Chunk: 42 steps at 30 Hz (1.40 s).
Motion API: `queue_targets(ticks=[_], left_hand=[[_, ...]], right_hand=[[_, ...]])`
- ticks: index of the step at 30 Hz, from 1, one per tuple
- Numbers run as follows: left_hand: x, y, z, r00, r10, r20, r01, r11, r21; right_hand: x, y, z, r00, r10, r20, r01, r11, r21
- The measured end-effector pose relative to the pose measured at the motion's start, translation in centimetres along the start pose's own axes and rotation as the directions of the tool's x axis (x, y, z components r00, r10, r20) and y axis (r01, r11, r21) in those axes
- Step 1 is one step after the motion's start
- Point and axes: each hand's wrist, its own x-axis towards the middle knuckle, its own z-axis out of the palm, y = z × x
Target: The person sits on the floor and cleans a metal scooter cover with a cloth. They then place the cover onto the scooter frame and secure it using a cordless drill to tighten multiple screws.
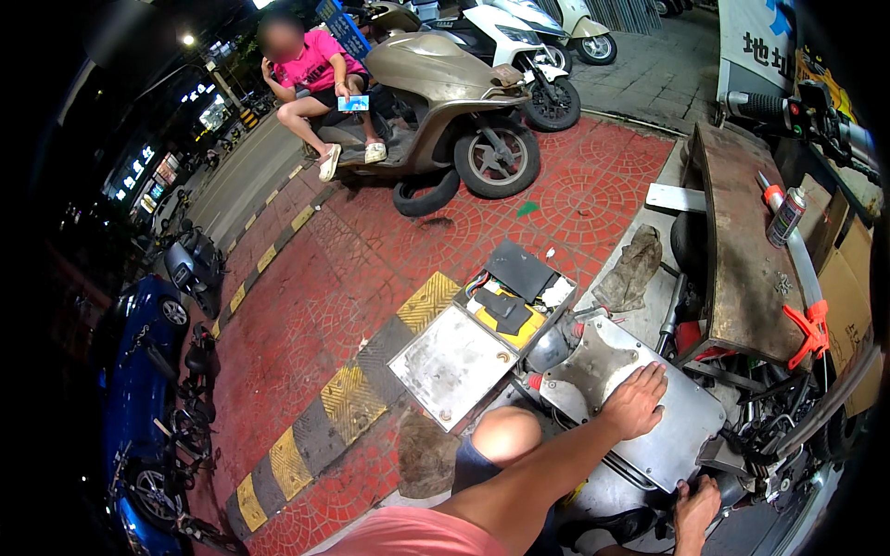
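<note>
My left hand (635,400) lies flat on a grey metal plate (684,419), fingers stretched out. A worn brownish metal piece with screws (598,366) sits at the plate's far left end. At the near edge of the plate my right hand (697,505) has its fingers curled in. What lies between those fingers is hidden. Under and around the plate are metal frame parts, with a red-ended part (534,381) to the left. Beside them stands an open metal case (454,366) holding wires, a dark flat box (521,269) and a yellow-and-black part (510,313).
A wooden bench (746,241) on the right carries a spray can (786,217) and an orange clamp (808,332). Rags (635,269) lie nearby. Ahead, a person (315,69) sits on a parked scooter (417,83), a loose tyre (426,195) beside it. A yellow-black ramp strip (352,406) crosses the red paving.
</note>
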Motion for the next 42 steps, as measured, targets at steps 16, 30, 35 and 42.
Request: queue_targets(ticks=[16, 30, 35, 42], left_hand=[[0.2, -1.2, 2.1, 0.994, 0.048, -0.101, -0.046, 0.999, 0.018], [-0.1, -0.8, -0.4, 0.998, -0.010, 0.069, 0.004, 0.996, 0.090], [0.6, -0.6, -0.1, 0.996, -0.028, 0.090, 0.029, 1.000, -0.006], [0.2, -1.2, 1.5, 0.999, 0.003, -0.043, -0.005, 0.999, -0.046]], right_hand=[[1.3, 0.2, 0.0, 0.999, -0.012, 0.052, 0.015, 0.998, -0.057], [5.8, -5.4, -1.0, 0.990, -0.065, 0.126, 0.007, 0.911, 0.413], [15.4, -15.9, 1.2, 0.908, -0.418, -0.018, 0.361, 0.761, 0.539], [24.7, -27.3, 7.4, 0.806, -0.559, 0.197, 0.418, 0.771, 0.480]])
